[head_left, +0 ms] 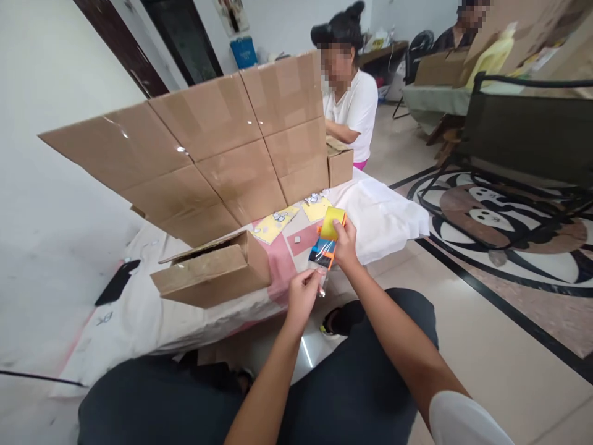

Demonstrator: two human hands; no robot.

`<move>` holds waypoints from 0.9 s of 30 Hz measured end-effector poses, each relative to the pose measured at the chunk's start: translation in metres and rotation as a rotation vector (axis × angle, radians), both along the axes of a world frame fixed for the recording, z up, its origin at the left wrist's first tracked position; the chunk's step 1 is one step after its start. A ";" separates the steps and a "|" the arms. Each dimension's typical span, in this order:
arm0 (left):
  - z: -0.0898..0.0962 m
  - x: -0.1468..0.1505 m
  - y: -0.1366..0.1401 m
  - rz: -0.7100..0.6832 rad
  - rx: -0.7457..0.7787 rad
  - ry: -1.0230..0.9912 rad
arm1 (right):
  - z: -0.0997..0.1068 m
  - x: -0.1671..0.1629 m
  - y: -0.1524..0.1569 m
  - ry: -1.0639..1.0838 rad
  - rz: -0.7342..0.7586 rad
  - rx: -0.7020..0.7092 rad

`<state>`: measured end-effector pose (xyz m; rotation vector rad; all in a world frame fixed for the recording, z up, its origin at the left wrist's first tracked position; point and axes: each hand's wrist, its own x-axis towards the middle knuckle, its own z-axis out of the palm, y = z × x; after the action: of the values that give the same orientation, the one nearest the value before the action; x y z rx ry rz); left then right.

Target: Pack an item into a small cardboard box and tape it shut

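My right hand (346, 245) grips a small yellow and orange object (332, 225) with blue below it, partly inside a clear plastic sleeve (321, 266). My left hand (303, 296) pinches the lower end of that sleeve. Both hands are raised over my dark-trousered lap, just in front of the low cloth-covered table (148, 315). An open brown carton (217, 272) lies on its side on the table, left of my hands.
A wall of stacked cardboard boxes (208, 145) stands behind the carton. Yellow printed cards (275, 224) and a white cloth (384, 213) lie on the table. A person in a white shirt (354, 111) sits beyond; another sits farther back. A dark folding chair (523, 136) stands at right.
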<state>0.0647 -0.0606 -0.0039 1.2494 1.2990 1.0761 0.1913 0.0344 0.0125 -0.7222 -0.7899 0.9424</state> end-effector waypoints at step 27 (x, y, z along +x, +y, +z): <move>0.020 -0.016 -0.006 -0.041 -0.048 -0.002 | 0.011 0.000 -0.015 -0.131 -0.131 0.104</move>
<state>0.0487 -0.0666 0.0158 1.2340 1.2852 1.0109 0.1917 0.0191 0.0231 -0.7404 -0.8892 0.7364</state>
